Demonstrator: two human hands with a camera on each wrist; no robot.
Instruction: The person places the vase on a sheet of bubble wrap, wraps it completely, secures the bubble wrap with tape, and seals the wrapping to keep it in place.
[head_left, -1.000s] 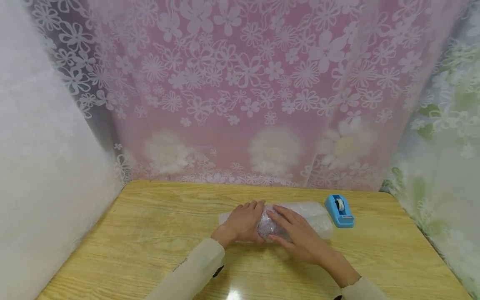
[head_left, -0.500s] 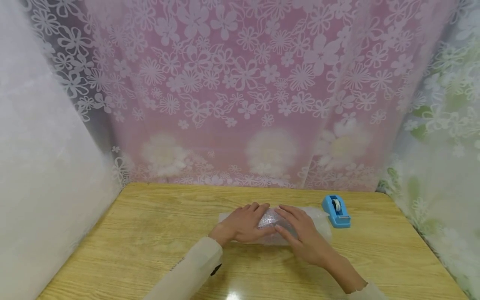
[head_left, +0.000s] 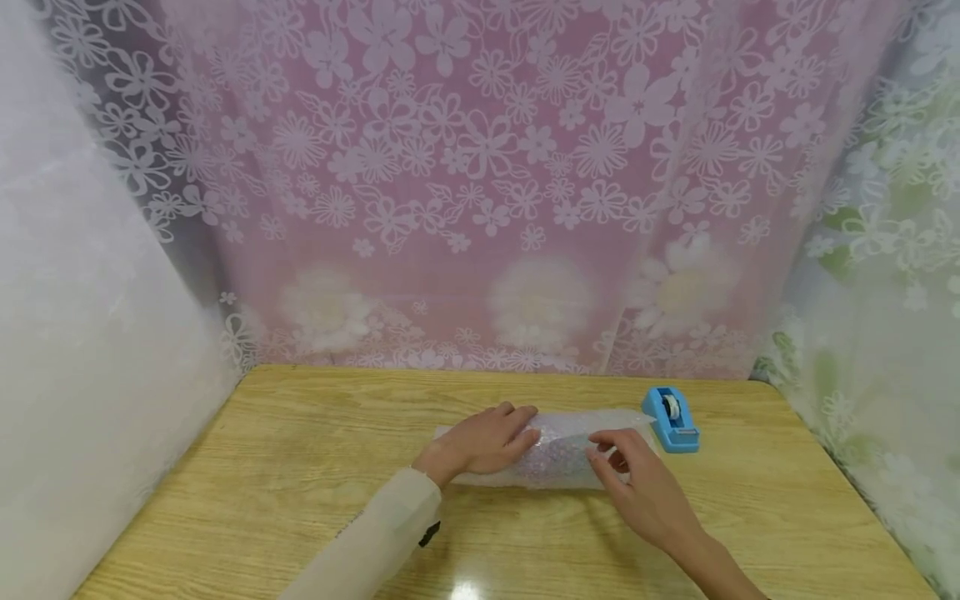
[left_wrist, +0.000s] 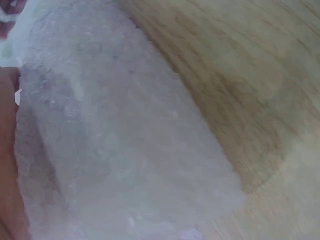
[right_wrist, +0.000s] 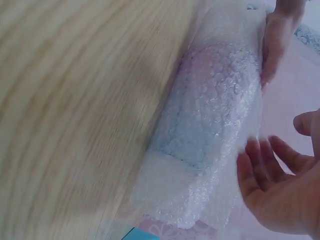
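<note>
A bundle of bubble wrap (head_left: pixel 557 457) lies lengthwise on the wooden table, rolled around something pinkish and bluish that shows only dimly through it. My left hand (head_left: pixel 483 439) rests on the bundle's left part with its fingers laid over the top. Close by the right part is my right hand (head_left: pixel 648 492), fingers loosely bent and nothing between them. In the right wrist view, that hand (right_wrist: pixel 285 185) appears apart from the bubble wrap (right_wrist: pixel 210 100). The left wrist view is filled mostly by the bundle's loose, flattened left end (left_wrist: pixel 135 150).
A blue tape dispenser (head_left: pixel 678 435) holding a white roll stands just right of the bundle's far end. The wooden table (head_left: pixel 337 417) is bordered by a pink floral curtain (head_left: pixel 450 167) behind and pale sheets at both sides.
My right hand has lifted off the bundle and drawn back to the right, its fingers bending. My left hand still rests on the wrap. More of the bundle's middle shows.
</note>
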